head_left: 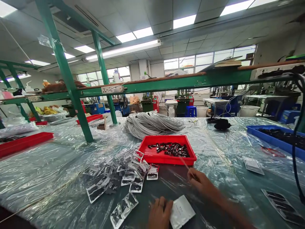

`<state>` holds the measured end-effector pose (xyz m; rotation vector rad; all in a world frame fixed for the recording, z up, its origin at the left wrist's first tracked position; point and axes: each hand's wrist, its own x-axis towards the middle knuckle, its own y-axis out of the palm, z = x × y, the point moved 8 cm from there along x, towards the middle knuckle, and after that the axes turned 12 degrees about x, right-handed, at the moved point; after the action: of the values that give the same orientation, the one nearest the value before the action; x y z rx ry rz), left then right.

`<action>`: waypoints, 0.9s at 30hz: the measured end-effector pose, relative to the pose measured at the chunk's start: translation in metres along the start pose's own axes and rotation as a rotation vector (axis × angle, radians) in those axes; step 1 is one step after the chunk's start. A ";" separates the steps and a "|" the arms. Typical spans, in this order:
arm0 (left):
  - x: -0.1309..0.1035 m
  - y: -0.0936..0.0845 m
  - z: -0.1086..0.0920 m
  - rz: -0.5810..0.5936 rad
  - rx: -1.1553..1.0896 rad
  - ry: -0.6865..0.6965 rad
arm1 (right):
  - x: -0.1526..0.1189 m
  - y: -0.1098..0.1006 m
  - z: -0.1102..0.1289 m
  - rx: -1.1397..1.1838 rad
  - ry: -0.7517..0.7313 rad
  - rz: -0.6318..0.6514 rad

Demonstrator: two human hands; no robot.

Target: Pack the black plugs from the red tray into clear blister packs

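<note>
My left hand rests low on the table with its fingers bent, gripping the left edge of a flat white packet with small print. My right hand is closed around a thin stick-like tool; its exact kind is too blurred to tell. The tool's tip points over the near rim of a red tray, which holds many small shiny black parts. Left of the hands lies a heap of clear and silver pouches. A pouch strip lies apart near my left hand.
Behind the red tray sits a large coil of grey cable. A blue tray of dark parts stands right, near another packet and a strip of black pieces. A green post rises left; a black cable hangs right.
</note>
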<state>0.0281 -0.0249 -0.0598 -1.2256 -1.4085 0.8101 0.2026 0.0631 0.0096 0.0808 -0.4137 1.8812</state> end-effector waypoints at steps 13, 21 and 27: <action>0.023 -0.004 -0.046 0.117 -0.284 -0.088 | -0.004 0.054 -0.012 0.895 0.136 -0.117; 0.021 -0.012 -0.051 0.125 -0.309 -0.054 | -0.012 0.057 -0.004 0.846 0.081 -0.075; 0.006 0.016 -0.035 0.170 -0.330 -0.207 | -0.019 0.070 -0.029 0.779 0.164 -0.001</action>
<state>0.0662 -0.0202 -0.0655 -1.5660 -1.6699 0.8626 0.1487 0.0352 -0.0397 0.4400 0.4470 1.9323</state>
